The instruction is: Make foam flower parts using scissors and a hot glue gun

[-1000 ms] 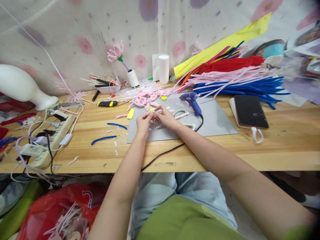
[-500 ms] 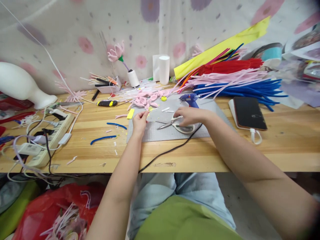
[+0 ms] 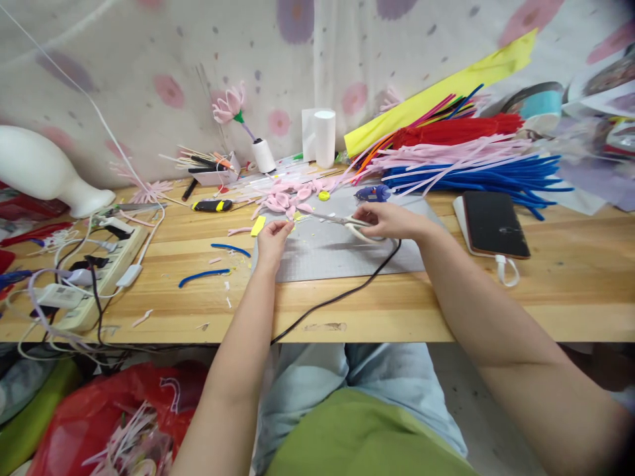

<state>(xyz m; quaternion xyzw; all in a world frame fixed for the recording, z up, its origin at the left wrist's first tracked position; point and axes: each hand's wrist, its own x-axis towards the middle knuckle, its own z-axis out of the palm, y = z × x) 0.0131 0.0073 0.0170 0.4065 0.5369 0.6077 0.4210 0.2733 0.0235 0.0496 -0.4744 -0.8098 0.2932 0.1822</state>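
Scissors [image 3: 347, 223] are sitting in our right hand [image 3: 384, 219], which is gripping their white handles and holding them just above the grey mat [image 3: 347, 254] near the middle of the table [image 3: 446, 311], blades pointing left. Our left hand [image 3: 272, 237] is pinching something small between thumb and fingertips at the mat's left edge; we cannot tell what it is. The blade tips are reaching toward that hand but staying apart from it.

Just beyond our right hand, a blue glue gun [image 3: 373, 193] is lying on the far edge of the mat, and its black cord [image 3: 342, 297] is trailing under our wrist and off the near edge of the table. Pink petal pieces [image 3: 288, 198] are crowding the far left corner of the mat, with a yellow slip [image 3: 258, 226] just left of our left hand. Further left, two blue stem pieces [image 3: 206, 274] are lying on the bare wood, and a power strip [image 3: 99, 264] with tangled cables is filling the left end.

To the right, a dark phone [image 3: 496, 223] is resting beside the mat. Behind it, bundles of blue, pink and red chenille stems [image 3: 471, 165] are piling along the far right side. A white roll [image 3: 325, 137] and a thread spool [image 3: 262, 155] are standing against the curtain at the far edge.
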